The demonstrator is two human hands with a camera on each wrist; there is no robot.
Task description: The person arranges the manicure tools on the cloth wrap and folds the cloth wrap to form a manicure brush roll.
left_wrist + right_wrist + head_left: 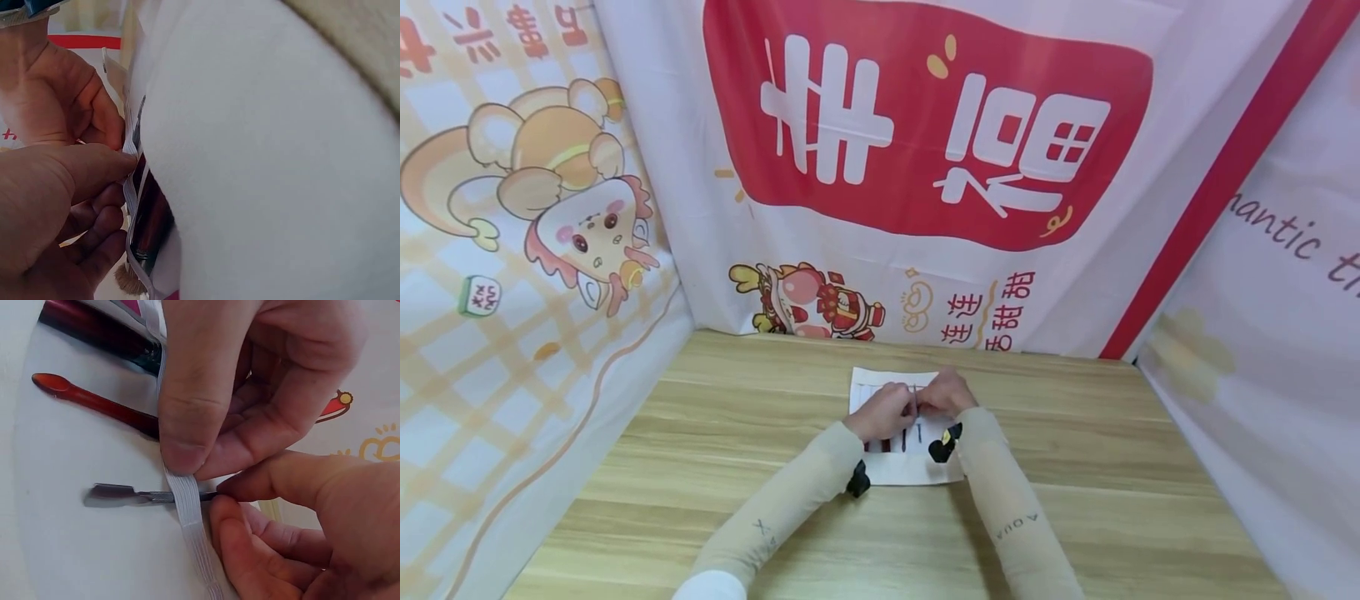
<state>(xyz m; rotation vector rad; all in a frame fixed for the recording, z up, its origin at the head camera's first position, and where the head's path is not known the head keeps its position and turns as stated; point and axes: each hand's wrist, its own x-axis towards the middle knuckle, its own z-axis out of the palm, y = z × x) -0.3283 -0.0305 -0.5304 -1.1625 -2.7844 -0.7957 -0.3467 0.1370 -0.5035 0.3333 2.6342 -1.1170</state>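
Note:
A white tool case [910, 472] lies flat on the table, with slim tools tucked under its ribbed elastic band [195, 540]. My left hand [886, 412] pinches that band between thumb and fingers. Beside it, my right hand [946, 393] pinches the far end of a metal cuticle pusher [112, 494], which passes under the band; its flat blade points toward me. An amber-brown stick with a spoon-like tip [103, 407] and a dark red handle [100, 332] sit left of the pusher. Brown brush bristles [129, 280] show past the band in the left wrist view.
The wood-grain table [760, 400] extends around the case. Printed cloth hangs behind it [925, 283] and on the left [550, 350] and right sides. A black wrist camera [943, 446] on my right arm overhangs part of the case.

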